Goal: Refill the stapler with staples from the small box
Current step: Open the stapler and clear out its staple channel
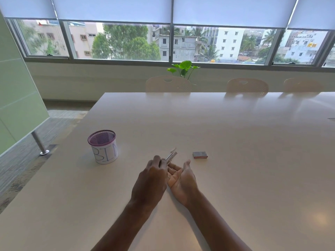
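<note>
Now | left hand (152,176) grips stapler (171,156) | right hand (181,182) palm-up, relaxed | small box (200,154) closed | mesh cup (105,151) upright

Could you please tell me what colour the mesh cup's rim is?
The mesh cup's rim is purple, clearest in the head view.

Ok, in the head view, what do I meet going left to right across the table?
The purple mesh cup marked BIN → left hand, gripping the stapler → right hand, open palm up → small box.
</note>
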Available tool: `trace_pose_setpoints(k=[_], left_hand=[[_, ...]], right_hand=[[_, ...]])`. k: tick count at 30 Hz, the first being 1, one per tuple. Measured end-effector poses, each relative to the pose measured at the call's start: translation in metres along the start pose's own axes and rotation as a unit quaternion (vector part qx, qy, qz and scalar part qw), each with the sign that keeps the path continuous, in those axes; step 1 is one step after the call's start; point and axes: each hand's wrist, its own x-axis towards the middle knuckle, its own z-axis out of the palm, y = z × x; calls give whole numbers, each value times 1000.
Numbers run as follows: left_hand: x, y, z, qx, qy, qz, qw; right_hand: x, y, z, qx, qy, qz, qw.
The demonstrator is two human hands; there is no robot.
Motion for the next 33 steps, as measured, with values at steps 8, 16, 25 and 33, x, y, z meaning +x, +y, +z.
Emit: trace_pose_setpoints(k=[8, 16, 25, 33], left_hand=[[-1, -1, 15, 9, -32, 32, 999], [3, -18, 7, -102, 18, 3, 995], [-6, 6, 14, -12, -9, 74, 997], [4, -17, 23, -370, 68, -147, 915]], right_hand=[[5, 4, -7, -35, 10, -1, 999], [1, -4, 0, -9, -23, -10, 1000], [-4, -2, 2, -6, -55, 19, 998], [-3, -9, -2, -19, -79, 0, 997]])
